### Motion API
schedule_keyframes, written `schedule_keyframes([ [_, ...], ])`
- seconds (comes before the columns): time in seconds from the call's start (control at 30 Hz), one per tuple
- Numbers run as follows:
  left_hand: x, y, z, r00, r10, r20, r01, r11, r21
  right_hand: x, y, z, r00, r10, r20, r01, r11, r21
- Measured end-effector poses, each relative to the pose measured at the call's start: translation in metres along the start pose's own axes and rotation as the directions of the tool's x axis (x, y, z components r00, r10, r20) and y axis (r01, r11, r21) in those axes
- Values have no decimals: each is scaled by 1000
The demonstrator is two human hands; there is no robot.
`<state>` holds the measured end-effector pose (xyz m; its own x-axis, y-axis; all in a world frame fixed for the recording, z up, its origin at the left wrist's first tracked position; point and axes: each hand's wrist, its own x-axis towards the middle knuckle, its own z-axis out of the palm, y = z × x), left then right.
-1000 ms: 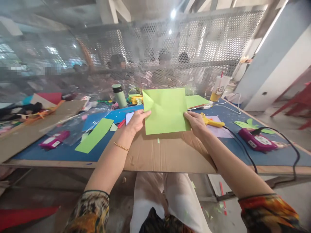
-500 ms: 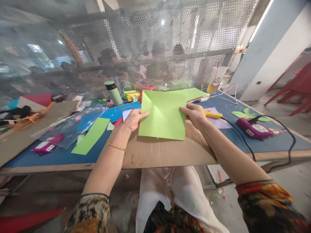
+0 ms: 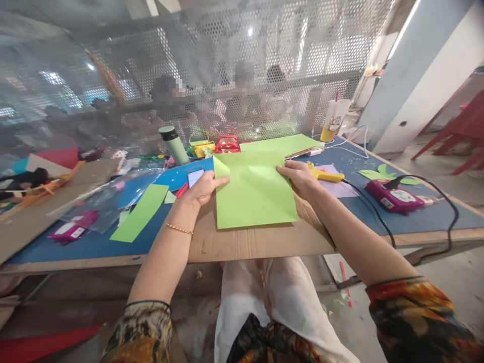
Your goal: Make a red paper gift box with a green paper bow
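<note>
A light green sheet (image 3: 255,199), roughly square and slightly bowed, is held by its two side edges over a piece of brown cardboard (image 3: 242,247). My left hand (image 3: 207,187) pinches the left edge, thumb on top and the other fingers hidden below. On the right edge, my right hand (image 3: 298,176) grips the sheet in the same manner. Just beyond my left hand lie a phone (image 3: 195,176) and a small red object (image 3: 182,190). A yellow-handled tool (image 3: 328,176) with a black cord rests to the right of my right hand.
A green strip (image 3: 141,214) and a purple box (image 3: 75,225) lie on the left. On the right sits another purple box (image 3: 395,195) with a plugged cord. A green bottle (image 3: 174,146), a red basket (image 3: 227,144) and a drink cup (image 3: 335,121) stand at the back before a perforated metal screen (image 3: 212,65).
The green sheet has tipped flatter and come down closer to the cardboard, its near edge moving toward me. Both hands keep their hold on its sides.
</note>
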<state>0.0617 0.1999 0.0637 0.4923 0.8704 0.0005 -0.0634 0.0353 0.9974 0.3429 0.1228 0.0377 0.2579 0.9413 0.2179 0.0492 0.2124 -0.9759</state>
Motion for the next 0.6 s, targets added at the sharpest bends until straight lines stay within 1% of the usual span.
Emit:
schedule_keyframes([
  [0.07,3,-2,1,998,32,-58,-35,998,-57,0,2,0,1000,17,23,-16,999,-35],
  [0.1,5,-3,0,994,42,-96,-50,995,-83,1,4,-1,1000,4,13,-3,997,-76],
  [0.13,8,-4,-1,989,50,-138,-64,992,-106,2,5,-3,999,-37,-10,35,989,-144],
  [0.17,10,-4,-3,983,51,-179,-74,989,-125,4,8,-4,993,-108,-38,96,966,-239],
  [0.2,13,-5,-6,975,47,-217,-79,987,-142,6,10,-6,977,-204,-56,172,920,-351],
  [0.23,15,-5,-8,968,41,-248,-82,984,-156,8,12,-8,949,-311,-55,251,848,-466],
  [0.3,20,-5,-13,959,31,-282,-82,982,-173,8,14,-10,867,-498,-1,381,666,-641],
  [0.33,21,-5,-15,959,27,-283,-79,982,-174,6,13,-10,826,-562,39,426,577,-697],
  [0.4,24,-7,-17,964,35,-262,-79,984,-160,-1,9,-8,763,-634,126,482,430,-763],
  [0.43,25,-8,-18,970,41,-240,-79,986,-150,-5,5,-7,750,-637,176,503,378,-777],
  [0.47,26,-9,-19,976,49,-210,-80,987,-141,-9,0,-5,750,-623,222,520,349,-779],
  [0.53,27,-9,-19,980,56,-193,-78,991,-112,-14,-8,-1,764,-549,339,571,329,-752],
  [0.6,27,-6,-19,976,55,-212,-70,995,-66,-14,-12,1,757,-461,463,633,341,-695],
])
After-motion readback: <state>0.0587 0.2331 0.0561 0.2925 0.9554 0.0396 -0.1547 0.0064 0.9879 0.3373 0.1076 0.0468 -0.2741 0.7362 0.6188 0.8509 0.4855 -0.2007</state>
